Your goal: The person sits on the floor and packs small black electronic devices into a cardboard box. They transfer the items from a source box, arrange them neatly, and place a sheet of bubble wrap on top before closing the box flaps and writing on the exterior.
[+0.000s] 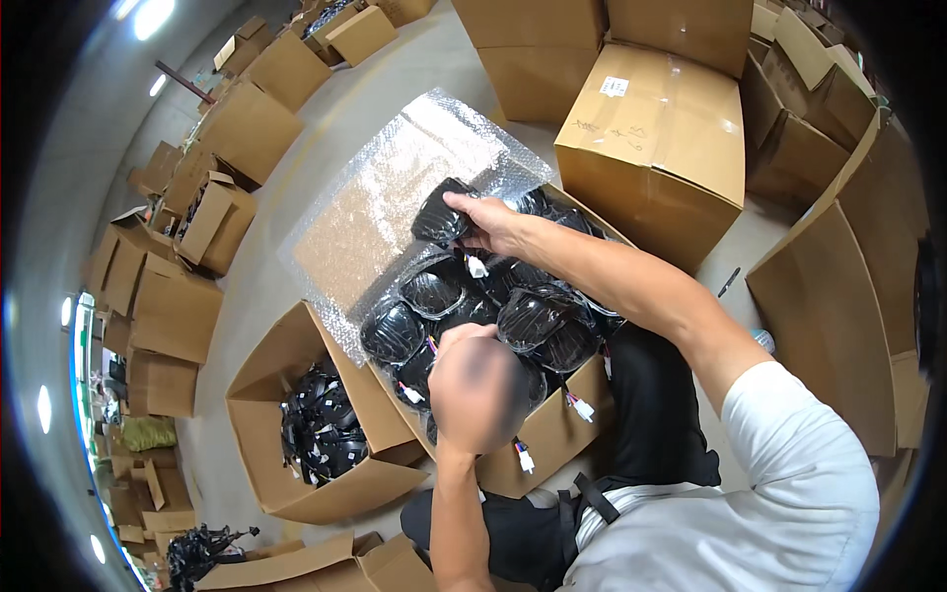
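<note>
My right hand (485, 221) is closed on a black, rounded part in clear plastic (444, 211), holding it at the far side of an open carton (552, 434). A white wire connector (477, 267) hangs just below that hand. Several similar black bagged parts fill the carton, among them one domed part (431, 292) and another (393, 332). Over the carton's near left side is my left hand (469, 395), close to coloured wires. Its fingers are mostly hidden and part of it is blurred, so whether it grips anything does not show.
Bubble wrap (385, 187) drapes over the carton's far flap. To the left stands an open box (395, 424) of black parts. A large closed carton (651, 128) sits at the far right, with a pen (729, 282) on the floor nearby. More cartons (176, 316) line the left.
</note>
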`<state>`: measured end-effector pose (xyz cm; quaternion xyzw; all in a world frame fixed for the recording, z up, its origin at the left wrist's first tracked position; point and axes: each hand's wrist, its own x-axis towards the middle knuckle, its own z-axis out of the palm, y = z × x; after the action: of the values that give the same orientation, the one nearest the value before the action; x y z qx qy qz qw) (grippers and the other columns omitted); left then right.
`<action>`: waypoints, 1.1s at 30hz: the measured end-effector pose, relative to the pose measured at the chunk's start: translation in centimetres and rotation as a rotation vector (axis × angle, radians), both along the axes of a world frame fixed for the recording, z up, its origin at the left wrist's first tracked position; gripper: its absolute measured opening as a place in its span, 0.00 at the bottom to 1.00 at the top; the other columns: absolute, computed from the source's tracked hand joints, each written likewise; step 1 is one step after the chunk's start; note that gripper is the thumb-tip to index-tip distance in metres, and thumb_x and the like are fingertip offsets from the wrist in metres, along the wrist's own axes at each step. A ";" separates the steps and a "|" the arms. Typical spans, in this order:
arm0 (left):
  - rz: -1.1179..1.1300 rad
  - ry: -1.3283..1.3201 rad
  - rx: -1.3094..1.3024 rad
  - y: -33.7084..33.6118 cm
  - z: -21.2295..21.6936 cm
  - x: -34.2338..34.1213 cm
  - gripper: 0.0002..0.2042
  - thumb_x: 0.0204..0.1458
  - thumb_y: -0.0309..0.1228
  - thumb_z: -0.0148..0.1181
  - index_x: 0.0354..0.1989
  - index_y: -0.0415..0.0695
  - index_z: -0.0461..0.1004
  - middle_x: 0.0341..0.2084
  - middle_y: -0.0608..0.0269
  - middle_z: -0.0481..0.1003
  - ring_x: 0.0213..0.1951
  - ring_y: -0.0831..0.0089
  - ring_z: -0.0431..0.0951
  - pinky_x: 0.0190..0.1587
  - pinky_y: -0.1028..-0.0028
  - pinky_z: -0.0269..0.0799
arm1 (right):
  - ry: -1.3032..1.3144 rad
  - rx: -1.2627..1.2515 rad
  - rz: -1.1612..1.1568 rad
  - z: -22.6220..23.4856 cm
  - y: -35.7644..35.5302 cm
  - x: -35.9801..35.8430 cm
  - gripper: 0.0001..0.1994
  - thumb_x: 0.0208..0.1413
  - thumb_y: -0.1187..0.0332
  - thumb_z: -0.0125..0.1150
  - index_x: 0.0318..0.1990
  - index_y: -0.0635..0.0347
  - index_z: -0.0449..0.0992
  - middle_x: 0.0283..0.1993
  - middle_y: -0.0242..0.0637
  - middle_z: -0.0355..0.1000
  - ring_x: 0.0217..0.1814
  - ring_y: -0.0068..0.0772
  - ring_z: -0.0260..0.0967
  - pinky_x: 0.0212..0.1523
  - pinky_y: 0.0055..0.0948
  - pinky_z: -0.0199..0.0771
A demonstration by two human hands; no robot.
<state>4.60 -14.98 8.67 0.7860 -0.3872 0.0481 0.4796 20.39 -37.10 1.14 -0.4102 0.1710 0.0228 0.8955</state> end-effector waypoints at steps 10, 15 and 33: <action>0.354 0.415 0.415 -0.7 -9.5 2.2 0.30 0.61 0.50 0.62 0.54 0.29 0.77 0.29 0.45 0.82 0.34 0.56 0.84 0.43 0.61 0.78 | -0.083 -1.264 0.227 -4.4 -4.3 -7.0 0.31 0.59 0.45 0.64 0.49 0.72 0.81 0.45 0.57 0.81 0.49 0.49 0.80 0.52 0.45 0.78; 0.181 1.090 -0.298 -3.9 -11.4 3.1 0.37 0.56 0.18 0.66 0.72 0.29 0.53 0.48 0.48 0.80 0.43 0.68 0.82 0.50 0.74 0.78 | -0.347 -1.420 0.503 -3.6 -5.3 -13.5 0.38 0.60 0.42 0.64 0.60 0.74 0.73 0.60 0.62 0.73 0.64 0.55 0.71 0.66 0.42 0.69; 0.092 0.759 -0.847 -3.2 -7.3 -0.7 0.19 0.57 0.15 0.64 0.57 0.33 0.72 0.54 0.52 0.76 0.55 0.66 0.78 0.61 0.67 0.75 | -0.350 0.205 0.381 1.8 0.9 -19.1 0.33 0.64 0.55 0.66 0.70 0.61 0.60 0.67 0.37 0.67 0.70 0.31 0.65 0.72 0.38 0.64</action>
<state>3.93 -18.15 1.37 0.5032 -0.0999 -0.0659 0.8558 1.29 -36.19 2.92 -0.3399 -0.0697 0.1370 0.9278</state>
